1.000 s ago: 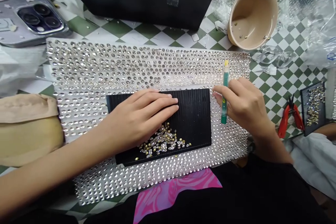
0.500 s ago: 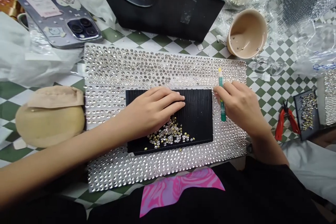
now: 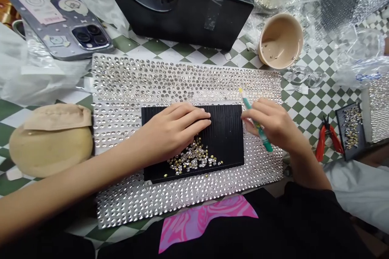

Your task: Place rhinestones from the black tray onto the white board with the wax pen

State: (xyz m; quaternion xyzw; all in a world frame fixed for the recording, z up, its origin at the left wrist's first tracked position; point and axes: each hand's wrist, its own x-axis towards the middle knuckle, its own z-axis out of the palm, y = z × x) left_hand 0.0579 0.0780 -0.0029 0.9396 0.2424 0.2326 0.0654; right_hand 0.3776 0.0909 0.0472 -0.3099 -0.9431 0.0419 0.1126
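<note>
My left hand (image 3: 179, 127) lies palm down across a black ridged tray (image 3: 226, 129), fingers stretched out. Beside and partly under that palm, loose rhinestones (image 3: 194, 156) are heaped on the tray, some silver, some gold-backed. Just off the tray's right edge, my right hand (image 3: 272, 123) is closed round a slim green pen (image 3: 246, 103), whose yellow tip points up and to the left. Beneath the tray spreads a white sheet (image 3: 121, 127) set with rows of rhinestones. What lies under my left palm is hidden.
Behind the sheet stand a black tape dispenser (image 3: 194, 16) and a beige cup (image 3: 281, 42) holding a few stones. A phone (image 3: 57, 16) is at upper left, a yellowish pad (image 3: 50, 143) below it. Red-handled pliers (image 3: 328, 139) and a smaller stone tray (image 3: 349, 129) lie right.
The pen has tilted from nearly upright, its yellow tip swinging left and its green end right. My right hand has turned slightly with it. My left hand stays on the tray.
</note>
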